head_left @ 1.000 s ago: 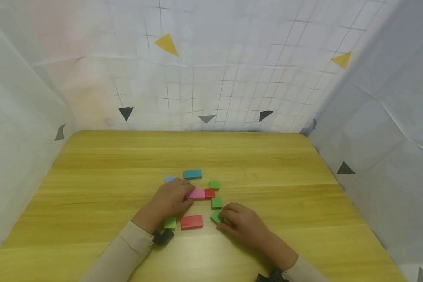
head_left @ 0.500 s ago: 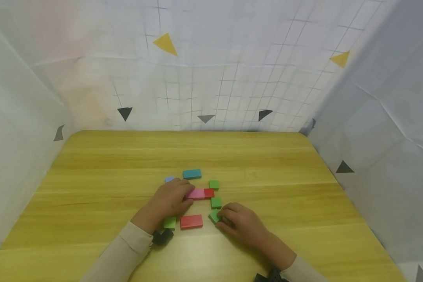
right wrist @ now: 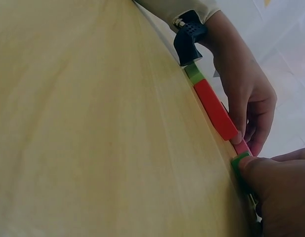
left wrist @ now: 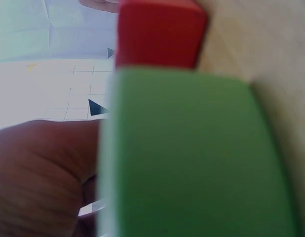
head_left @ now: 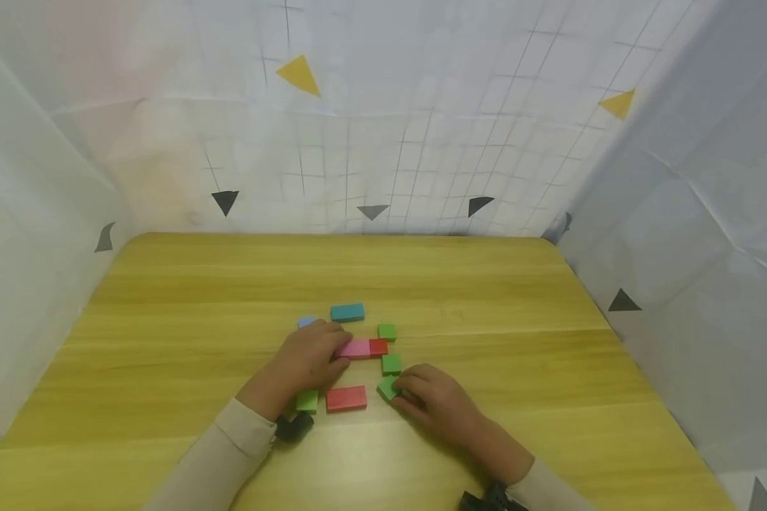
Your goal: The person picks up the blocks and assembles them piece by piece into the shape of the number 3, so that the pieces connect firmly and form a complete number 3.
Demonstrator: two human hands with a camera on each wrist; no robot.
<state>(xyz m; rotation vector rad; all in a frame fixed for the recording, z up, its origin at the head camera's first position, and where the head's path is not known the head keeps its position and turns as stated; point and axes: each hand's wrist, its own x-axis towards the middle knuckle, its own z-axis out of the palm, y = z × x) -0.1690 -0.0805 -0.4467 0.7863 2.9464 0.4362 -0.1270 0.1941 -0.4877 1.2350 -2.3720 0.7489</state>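
At frame centre, the left hand [head_left: 309, 358] holds a pink block [head_left: 356, 348]; lower right, the right hand [head_left: 436, 403] pinches a green block [head_left: 387, 387] on the bench [head_left: 166, 312].

A wooden table [head_left: 473, 298] stands enclosed by white sheets [head_left: 383, 142] printed with triangles.

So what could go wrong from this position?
The left hand grips the pink block, which abuts a small red block; a slide could push that one askew. The right hand pinches a green block close to another green block and may nudge it.
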